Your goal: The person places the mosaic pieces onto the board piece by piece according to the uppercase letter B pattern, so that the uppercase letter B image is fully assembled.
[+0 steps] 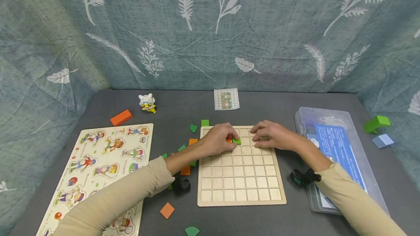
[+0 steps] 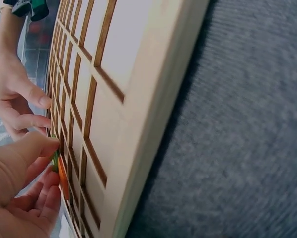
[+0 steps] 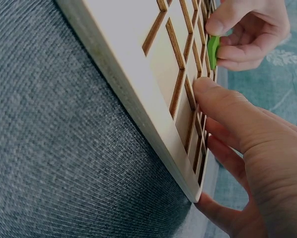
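Note:
A wooden grid board (image 1: 242, 205) lies flat on the dark table. Over its upper middle, my left hand (image 1: 216, 139) pinches a green tile (image 1: 236, 141) between thumb and fingers, tilted in the right wrist view (image 3: 214, 49). Just left of that tile, an orange tile (image 1: 228, 140) is partly covered by the fingers; it also appears low on the grid in the left wrist view. My right hand (image 1: 275, 136) rests at the board's upper right, fingers spread and relaxed, holding nothing, with fingertips on the grid and its edge.
Loose orange and green tiles (image 1: 185, 170) lie left of the board, partly under my left forearm. A small pattern card (image 1: 226, 99) is behind it. A picture puzzle board (image 1: 108, 148) lies left; a clear plastic box (image 1: 341, 159) stands right. A toy figure (image 1: 147, 103) and blocks sit farther out.

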`<action>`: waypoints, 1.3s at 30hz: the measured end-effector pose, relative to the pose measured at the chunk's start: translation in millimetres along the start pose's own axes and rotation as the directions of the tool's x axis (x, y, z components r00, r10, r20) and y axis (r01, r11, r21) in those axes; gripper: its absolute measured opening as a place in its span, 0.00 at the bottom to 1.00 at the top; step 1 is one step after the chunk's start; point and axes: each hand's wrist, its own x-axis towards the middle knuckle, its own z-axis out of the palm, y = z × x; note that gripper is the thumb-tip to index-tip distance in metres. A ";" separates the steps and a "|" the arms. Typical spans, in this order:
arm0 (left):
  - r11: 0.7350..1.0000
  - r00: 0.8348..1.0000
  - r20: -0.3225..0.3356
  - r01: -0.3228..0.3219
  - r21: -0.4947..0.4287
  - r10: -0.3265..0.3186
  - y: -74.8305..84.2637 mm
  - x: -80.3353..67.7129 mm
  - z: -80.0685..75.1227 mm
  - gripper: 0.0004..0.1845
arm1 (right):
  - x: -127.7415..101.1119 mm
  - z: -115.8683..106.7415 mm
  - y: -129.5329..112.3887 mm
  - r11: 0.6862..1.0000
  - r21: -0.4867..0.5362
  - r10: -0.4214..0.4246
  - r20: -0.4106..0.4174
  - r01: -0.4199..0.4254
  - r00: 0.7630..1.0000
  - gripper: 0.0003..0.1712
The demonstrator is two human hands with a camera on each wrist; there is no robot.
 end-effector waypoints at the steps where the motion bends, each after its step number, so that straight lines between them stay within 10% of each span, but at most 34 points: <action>1: 1.000 1.000 0.007 -0.002 0.008 0.002 0.6 0.0 -0.3 0.06 | -0.2 0.0 0.0 1.000 0.000 -0.002 -0.002 0.002 1.000 0.08; 10: 0.999 1.000 -0.012 -0.019 0.050 0.020 -7.7 -20.5 -20.2 0.07 | -0.3 0.2 0.8 1.000 -0.007 -0.008 0.001 0.008 1.000 0.08; 21: 0.995 0.995 -0.051 0.088 -0.040 -0.090 -99.4 -50.7 -95.3 0.17 | -0.5 -1.5 0.2 1.000 -0.010 0.000 0.001 0.000 1.000 0.08; 30: 0.964 0.971 0.207 0.166 -0.207 -0.123 -121.0 -53.1 -86.5 0.22 | -3.0 -0.1 -0.4 1.000 -0.011 0.018 0.025 -0.018 1.000 0.09; 39: 0.957 0.969 0.204 0.185 -0.223 -0.140 -122.1 -52.9 -85.4 0.21 | -0.8 0.0 -0.1 1.000 0.008 0.011 0.015 -0.011 1.000 0.09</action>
